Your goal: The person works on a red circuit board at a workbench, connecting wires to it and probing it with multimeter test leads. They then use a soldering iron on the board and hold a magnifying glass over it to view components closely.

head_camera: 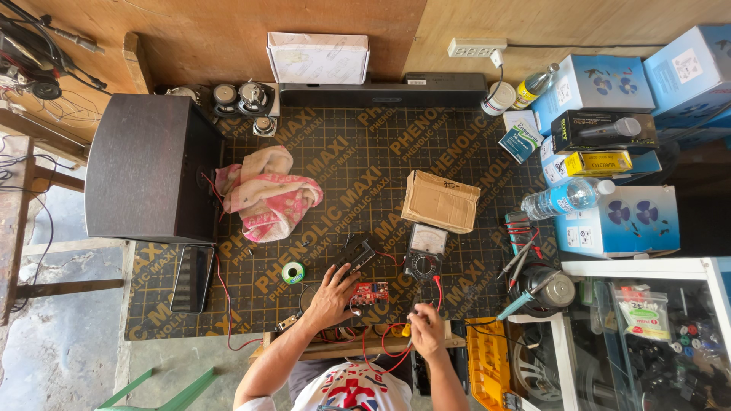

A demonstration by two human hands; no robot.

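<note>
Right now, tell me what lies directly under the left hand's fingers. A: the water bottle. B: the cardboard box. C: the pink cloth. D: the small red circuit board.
D: the left hand rests at the red circuit board, while the pink cloth, the cardboard box and the water bottle all lie well away from it on the mat.

Left hand (333, 295) rests on red circuit board (370, 293); right hand (426, 329) pinches a probe near analog multimeter (425, 252); cardboard box (440, 201), pink cloth (264, 192) beyond
</note>
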